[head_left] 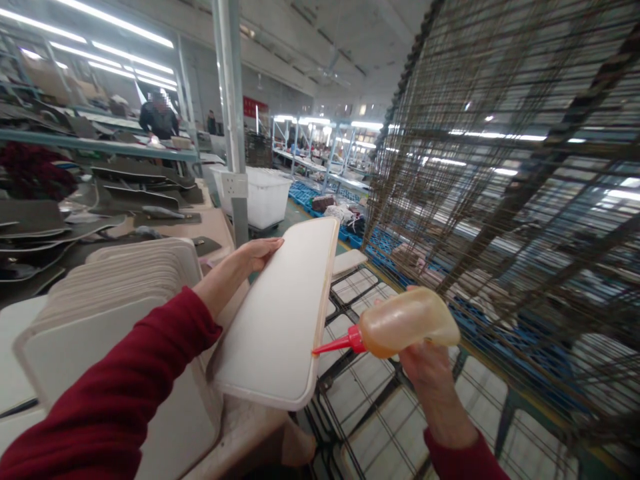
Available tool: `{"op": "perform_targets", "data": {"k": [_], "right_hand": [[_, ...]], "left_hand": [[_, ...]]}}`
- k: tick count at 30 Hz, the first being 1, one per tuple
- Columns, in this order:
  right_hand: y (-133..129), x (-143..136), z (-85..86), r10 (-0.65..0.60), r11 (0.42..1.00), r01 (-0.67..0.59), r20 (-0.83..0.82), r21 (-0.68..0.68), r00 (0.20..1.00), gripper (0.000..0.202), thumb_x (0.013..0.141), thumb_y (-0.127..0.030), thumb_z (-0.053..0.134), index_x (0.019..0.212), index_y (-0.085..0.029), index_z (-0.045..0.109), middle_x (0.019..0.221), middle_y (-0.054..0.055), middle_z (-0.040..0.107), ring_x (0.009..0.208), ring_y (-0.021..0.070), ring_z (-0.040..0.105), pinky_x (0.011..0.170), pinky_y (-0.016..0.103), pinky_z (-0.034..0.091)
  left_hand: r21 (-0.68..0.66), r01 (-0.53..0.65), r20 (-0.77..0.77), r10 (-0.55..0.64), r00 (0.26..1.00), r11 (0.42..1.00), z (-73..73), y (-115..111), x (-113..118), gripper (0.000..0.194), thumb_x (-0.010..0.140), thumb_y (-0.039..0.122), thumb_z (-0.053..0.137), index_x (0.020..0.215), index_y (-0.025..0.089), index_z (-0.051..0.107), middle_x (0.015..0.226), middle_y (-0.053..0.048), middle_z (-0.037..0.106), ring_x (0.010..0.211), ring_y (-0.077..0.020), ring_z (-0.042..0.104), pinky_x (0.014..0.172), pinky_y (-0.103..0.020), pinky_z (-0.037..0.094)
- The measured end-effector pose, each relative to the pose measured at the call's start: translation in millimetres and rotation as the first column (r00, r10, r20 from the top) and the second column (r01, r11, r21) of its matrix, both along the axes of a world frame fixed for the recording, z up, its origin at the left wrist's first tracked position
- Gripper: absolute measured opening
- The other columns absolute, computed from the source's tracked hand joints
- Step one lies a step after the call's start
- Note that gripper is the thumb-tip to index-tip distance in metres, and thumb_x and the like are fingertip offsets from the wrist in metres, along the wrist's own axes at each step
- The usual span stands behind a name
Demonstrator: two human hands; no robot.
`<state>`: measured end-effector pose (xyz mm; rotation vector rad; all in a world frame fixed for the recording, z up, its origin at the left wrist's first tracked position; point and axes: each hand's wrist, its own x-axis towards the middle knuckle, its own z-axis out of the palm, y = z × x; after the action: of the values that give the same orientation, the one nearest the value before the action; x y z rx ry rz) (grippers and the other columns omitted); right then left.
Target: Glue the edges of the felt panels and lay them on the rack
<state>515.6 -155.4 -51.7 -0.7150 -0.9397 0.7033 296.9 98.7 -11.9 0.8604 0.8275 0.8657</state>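
A white panel with rounded corners [280,313] is tilted in front of me. My left hand [263,252] grips its upper left edge, the fingers partly hidden behind it. In my right hand [425,357] is a translucent bottle [410,323] of amber liquid, lying nearly sideways. Its red nozzle [337,345] points left, and the tip meets the panel's right edge near the lower corner. A thin yellowish line runs along that edge. To the left stands a stack of similar white panels [120,287].
Below on the right, a wire rack [370,393] holds flat white panels. A tall rack of wire shelves [500,153] rises at the right. Grey pieces [140,197] lie on a table at the left. Behind are a post [230,100], a white bin [265,197] and a person [159,120].
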Motion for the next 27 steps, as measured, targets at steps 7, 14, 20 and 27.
{"op": "perform_targets", "data": {"k": [7,14,20,27], "right_hand": [[-1.6,0.6,0.4,-0.008,1.0,0.007,-0.014,-0.01,1.0,0.079,0.056,-0.039,0.086,0.128,-0.027,0.055,0.113,0.009,0.071,0.105,0.0321,0.067,0.102,0.056,0.045],[-4.8,2.0,-0.7,0.024,1.0,-0.024,0.003,0.013,1.0,0.073,0.057,-0.042,0.086,0.123,-0.027,0.059,0.104,0.008,0.073,0.099,0.0295,0.069,0.1,0.055,0.046],[-5.2,-1.4,1.8,0.035,0.999,-0.035,-0.011,-0.014,0.999,0.076,0.053,-0.041,0.088,0.122,-0.028,0.059,0.1,0.007,0.074,0.097,0.0294,0.07,0.1,0.055,0.046],[-5.6,-1.0,1.9,0.024,1.0,-0.024,-0.046,0.012,0.999,0.069,0.05,-0.04,0.09,0.113,-0.03,0.064,0.099,0.005,0.075,0.092,0.0277,0.071,0.101,0.056,0.045]], "left_hand": [[-0.043,-0.041,-0.022,0.04,0.999,0.998,-2.2,3.4,-1.5,0.025,0.087,0.004,0.052,0.105,0.013,0.067,0.065,-0.006,0.07,0.047,-0.0183,0.06,0.055,-0.031,0.052],[-0.115,-0.125,-0.034,0.122,0.992,0.985,-0.4,2.6,-4.2,0.026,0.089,0.006,0.05,0.107,0.012,0.067,0.062,-0.006,0.069,0.042,-0.0168,0.056,0.051,-0.029,0.051],[-0.144,-0.161,-0.027,0.159,0.987,0.976,-1.2,3.5,-6.8,0.024,0.09,0.006,0.05,0.105,0.011,0.068,0.058,-0.005,0.067,0.037,-0.0162,0.054,0.046,-0.028,0.049],[-0.15,-0.187,-0.03,0.185,0.982,0.971,-5.2,9.3,-15.5,0.026,0.088,0.003,0.051,0.106,0.01,0.067,0.061,-0.006,0.07,0.042,-0.0178,0.06,0.051,-0.028,0.052]]}}
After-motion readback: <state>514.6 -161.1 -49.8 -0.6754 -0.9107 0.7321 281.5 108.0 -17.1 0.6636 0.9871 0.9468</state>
